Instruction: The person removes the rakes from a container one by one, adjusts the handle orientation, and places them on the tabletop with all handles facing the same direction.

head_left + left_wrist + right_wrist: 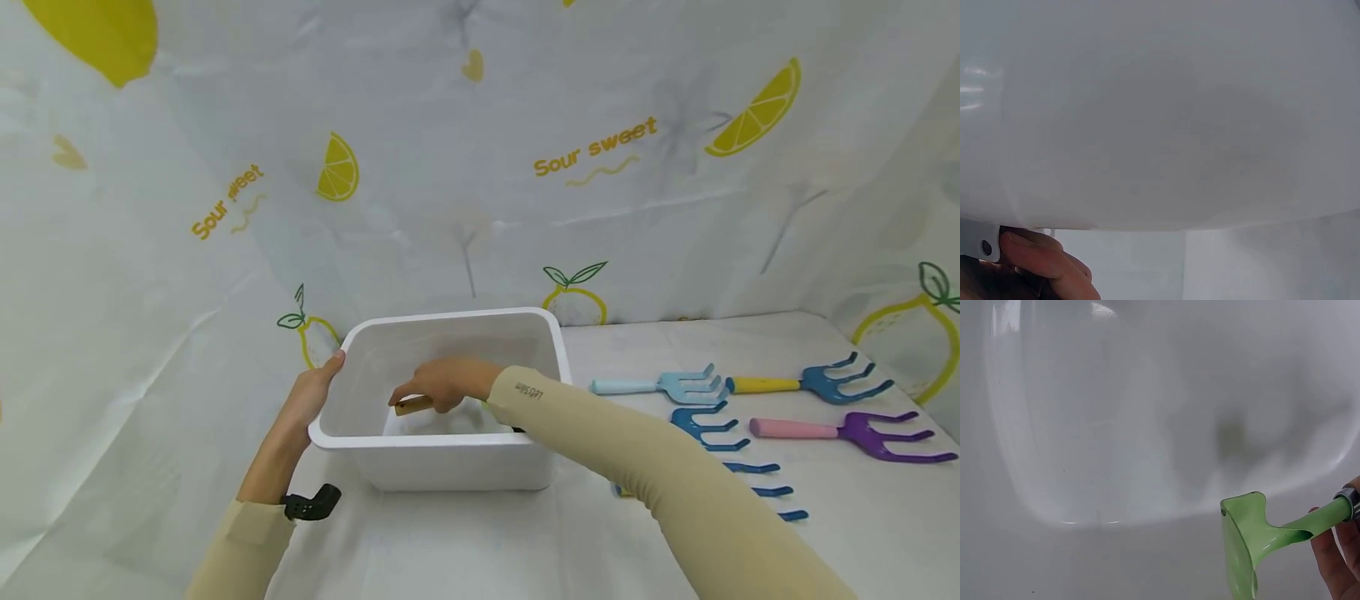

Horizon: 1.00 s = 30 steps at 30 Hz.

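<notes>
A white plastic tub stands on the covered table in the head view. My left hand grips its left rim, the thumb at the top edge; the left wrist view shows fingers by the tub's side. Inside the tub, my right hand holds a small garden shovel by its wooden handle. The shovel's green metal head shows in the right wrist view, above the tub's smooth floor. In the head view, my right hand and sleeve hide most of that head.
Several hand rakes lie right of the tub: a light blue one, a yellow-handled blue one, a purple one with a pink handle, and blue ones partly under my right sleeve. A lemon-print sheet hangs behind.
</notes>
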Available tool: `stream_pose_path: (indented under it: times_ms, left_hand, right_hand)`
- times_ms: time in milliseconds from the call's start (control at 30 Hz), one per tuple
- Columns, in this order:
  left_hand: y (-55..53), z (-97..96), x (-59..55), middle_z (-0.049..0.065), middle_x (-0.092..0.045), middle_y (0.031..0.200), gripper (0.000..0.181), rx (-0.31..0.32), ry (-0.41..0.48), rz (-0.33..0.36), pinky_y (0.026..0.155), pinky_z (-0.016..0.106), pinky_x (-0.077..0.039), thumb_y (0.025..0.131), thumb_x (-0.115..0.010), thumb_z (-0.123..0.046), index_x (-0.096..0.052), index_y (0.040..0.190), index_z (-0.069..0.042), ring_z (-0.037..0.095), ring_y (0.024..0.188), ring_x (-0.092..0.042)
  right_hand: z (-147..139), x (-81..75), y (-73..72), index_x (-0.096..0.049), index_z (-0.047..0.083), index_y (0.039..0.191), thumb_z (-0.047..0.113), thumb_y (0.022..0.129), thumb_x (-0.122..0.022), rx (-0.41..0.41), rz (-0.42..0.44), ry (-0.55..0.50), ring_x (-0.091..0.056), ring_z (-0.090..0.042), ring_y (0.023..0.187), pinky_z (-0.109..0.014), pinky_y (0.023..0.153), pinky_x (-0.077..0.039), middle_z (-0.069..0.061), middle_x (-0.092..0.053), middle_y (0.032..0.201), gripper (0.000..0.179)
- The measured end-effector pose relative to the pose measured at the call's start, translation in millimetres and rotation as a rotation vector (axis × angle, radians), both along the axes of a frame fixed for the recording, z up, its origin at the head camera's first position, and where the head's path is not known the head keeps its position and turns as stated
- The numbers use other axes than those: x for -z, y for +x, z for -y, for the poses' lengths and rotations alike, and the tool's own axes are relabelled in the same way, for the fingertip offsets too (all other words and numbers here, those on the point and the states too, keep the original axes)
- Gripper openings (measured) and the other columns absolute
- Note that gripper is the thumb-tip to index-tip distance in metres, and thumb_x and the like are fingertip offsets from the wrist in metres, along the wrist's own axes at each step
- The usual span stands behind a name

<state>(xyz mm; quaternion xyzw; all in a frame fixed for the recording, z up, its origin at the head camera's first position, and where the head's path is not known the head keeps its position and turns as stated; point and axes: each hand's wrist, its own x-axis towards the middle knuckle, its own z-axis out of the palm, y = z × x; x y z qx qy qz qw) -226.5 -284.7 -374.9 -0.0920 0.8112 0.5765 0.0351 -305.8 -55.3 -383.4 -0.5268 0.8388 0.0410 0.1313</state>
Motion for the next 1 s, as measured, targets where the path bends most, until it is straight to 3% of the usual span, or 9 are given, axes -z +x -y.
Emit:
stream_pose_path:
  times_ms: [367,567,800,1000]
  left_hand:
    - [-1.4,-2.9,-1.5,0.020,-0.065,0.138,0.072,-0.002,0.020,-0.017,0.075,0.028,-0.061,0.108,-0.037,-0.059,-0.045,0.153,-0.003,0.012,0.097,-0.073]
    - [-0.9,-1.1,-2.0,0.021,-0.064,0.140,0.071,-0.006,0.015,-0.012,0.075,0.029,-0.061,0.109,-0.036,-0.057,-0.045,0.153,-0.003,0.011,0.095,-0.074]
    - [-0.4,-2.8,-3.1,0.025,-0.057,0.148,0.074,0.014,-0.003,-0.012,0.079,0.029,-0.061,0.108,-0.036,-0.059,-0.042,0.155,-0.003,0.014,0.104,-0.073]
    - [1.2,-2.9,-3.9,0.025,-0.056,0.149,0.075,0.015,-0.002,0.002,0.080,0.030,-0.061,0.108,-0.036,-0.060,-0.040,0.156,-0.003,0.015,0.105,-0.073]
  right_hand:
    - [-0.6,-12.0,1.5,-0.048,0.043,0.151,-0.003,0.096,-0.061,-0.011,-0.096,0.031,-0.063,-0.019,0.102,-0.031,0.086,-0.053,-0.003,-0.067,0.117,0.072]
    - [-0.2,-21.3,1.7,-0.046,0.044,0.152,-0.004,0.096,-0.059,-0.008,-0.083,0.021,-0.063,-0.020,0.102,-0.031,0.085,-0.053,-0.004,-0.067,0.119,0.075]
    - [-4.1,-39.2,8.2,-0.044,0.044,0.153,-0.003,0.094,-0.060,-0.009,-0.085,0.031,-0.061,-0.020,0.089,-0.029,0.075,-0.051,-0.003,-0.065,0.116,0.077]
    - [-4.8,-56.5,15.9,-0.045,0.041,0.153,-0.001,0.094,-0.061,-0.067,-0.152,0.048,-0.058,-0.020,0.088,-0.030,0.077,-0.052,-0.004,-0.064,0.114,0.075]
